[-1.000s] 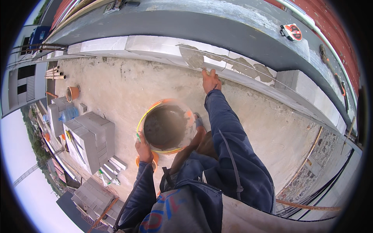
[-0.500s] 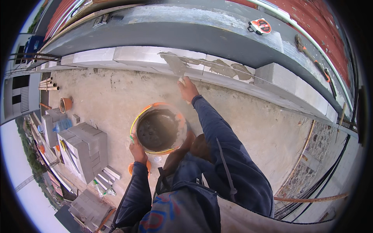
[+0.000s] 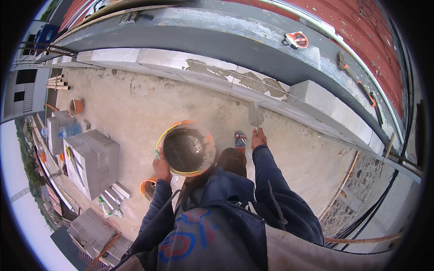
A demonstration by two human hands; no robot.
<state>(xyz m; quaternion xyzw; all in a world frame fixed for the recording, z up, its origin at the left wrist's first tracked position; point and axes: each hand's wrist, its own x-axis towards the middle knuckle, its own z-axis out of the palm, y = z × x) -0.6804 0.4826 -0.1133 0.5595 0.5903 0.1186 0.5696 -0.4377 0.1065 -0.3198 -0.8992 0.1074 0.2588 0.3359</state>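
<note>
My right hand [image 3: 258, 137] grips a metal trowel [image 3: 256, 115] held upward over the floor, short of the low wall of pale blocks [image 3: 332, 108]. Grey mortar [image 3: 210, 68] lies spread in patches along the wall's top, under a thin string. My left hand [image 3: 162, 165] holds the rim of a large orange and yellow bucket [image 3: 209, 144] with wet grey mortar [image 3: 178, 149] inside. A smaller orange container [image 3: 149, 189] stands behind my left hand, partly hidden. My sandaled foot [image 3: 240, 141] is on the concrete floor between bucket and trowel.
Stacked blocks [image 3: 99, 165], a water jug [image 3: 70, 131] and an orange pot [image 3: 76, 106] stand on the left. Beyond the wall, a ledge [image 3: 217, 20] carries a red-white round tool [image 3: 296, 40] and a hammer [image 3: 343, 63]. Black cables [image 3: 375, 207] run at lower right.
My right hand and trowel have drawn away from the wall top, down and to the right. My left hand stays on the bucket. The view has shifted, showing more of my foot.
</note>
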